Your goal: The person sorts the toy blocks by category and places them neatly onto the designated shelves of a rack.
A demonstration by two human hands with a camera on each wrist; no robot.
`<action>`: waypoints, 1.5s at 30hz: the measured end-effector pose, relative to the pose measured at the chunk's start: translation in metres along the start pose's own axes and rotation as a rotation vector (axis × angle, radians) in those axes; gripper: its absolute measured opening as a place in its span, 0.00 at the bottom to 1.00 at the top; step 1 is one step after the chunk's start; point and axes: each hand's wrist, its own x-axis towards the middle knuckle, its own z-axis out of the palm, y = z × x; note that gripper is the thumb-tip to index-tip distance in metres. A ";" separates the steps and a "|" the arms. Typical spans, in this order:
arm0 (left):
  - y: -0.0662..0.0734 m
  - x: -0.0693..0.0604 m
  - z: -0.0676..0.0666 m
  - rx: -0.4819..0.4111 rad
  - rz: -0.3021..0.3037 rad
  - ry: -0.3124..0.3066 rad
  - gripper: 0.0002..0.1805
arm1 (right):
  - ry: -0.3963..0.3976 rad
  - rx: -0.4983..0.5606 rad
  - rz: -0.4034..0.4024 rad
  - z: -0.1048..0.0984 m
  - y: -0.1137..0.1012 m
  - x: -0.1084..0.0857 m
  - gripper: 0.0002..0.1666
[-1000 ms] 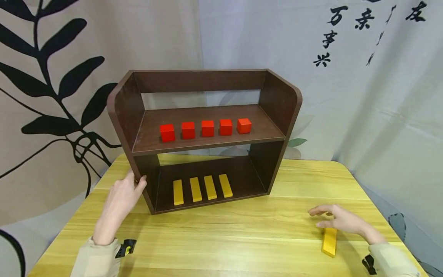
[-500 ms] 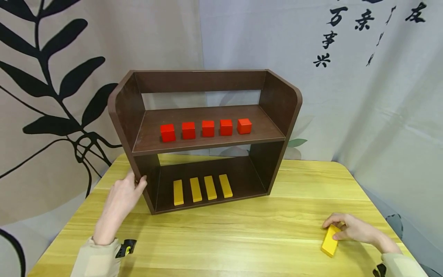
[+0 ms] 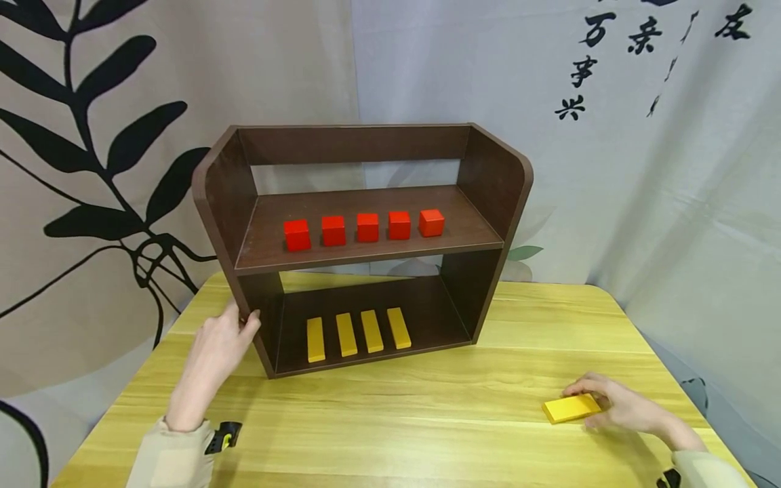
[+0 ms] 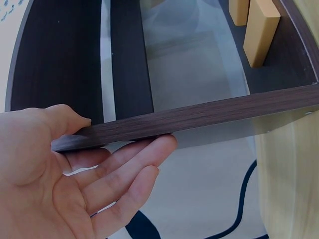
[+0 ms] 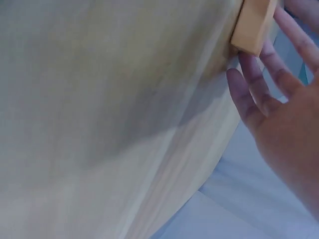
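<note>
My left hand (image 3: 215, 347) grips the left side panel of a dark brown two-tier wooden shelf (image 3: 366, 259). In the left wrist view, the thumb lies on the inner face of the panel (image 4: 199, 113) and the fingers on its outer face. At the right of the table, my right hand (image 3: 631, 409) pinches a yellow rectangular block (image 3: 569, 409) by one end, its long side pointing left. The right wrist view shows only part of that block (image 5: 253, 25), at the top edge between thumb and fingers.
A row of several red cubes (image 3: 368, 228) sits on the upper shelf board. Several yellow blocks (image 3: 371, 331) lie spaced apart on the lower board. Everything stands on a light wooden table (image 3: 427, 420), with a printed curtain (image 3: 610, 169) behind it.
My right hand has closed on the yellow block, which lay lengthwise on the table, and turned it so that it points left. My left hand has stayed on the shelf.
</note>
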 end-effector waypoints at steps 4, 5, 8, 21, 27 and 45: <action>0.000 0.001 0.000 0.003 0.000 0.002 0.18 | 0.010 -0.047 -0.010 0.000 0.002 0.000 0.27; 0.000 0.001 0.000 0.005 0.001 0.004 0.18 | 0.017 -0.059 0.000 0.001 0.003 0.001 0.26; 0.000 0.001 0.000 0.013 0.004 0.009 0.18 | 0.049 -0.129 0.030 0.003 0.002 0.004 0.24; -0.001 0.001 0.002 0.014 0.013 0.019 0.16 | 0.241 -0.458 0.008 0.023 -0.011 0.022 0.20; -0.002 0.000 0.001 0.014 0.014 0.019 0.17 | 0.353 -0.658 -0.025 0.033 -0.017 0.035 0.22; -0.001 -0.001 0.001 0.012 0.011 0.018 0.18 | 0.545 -0.873 -0.231 0.051 -0.028 0.086 0.26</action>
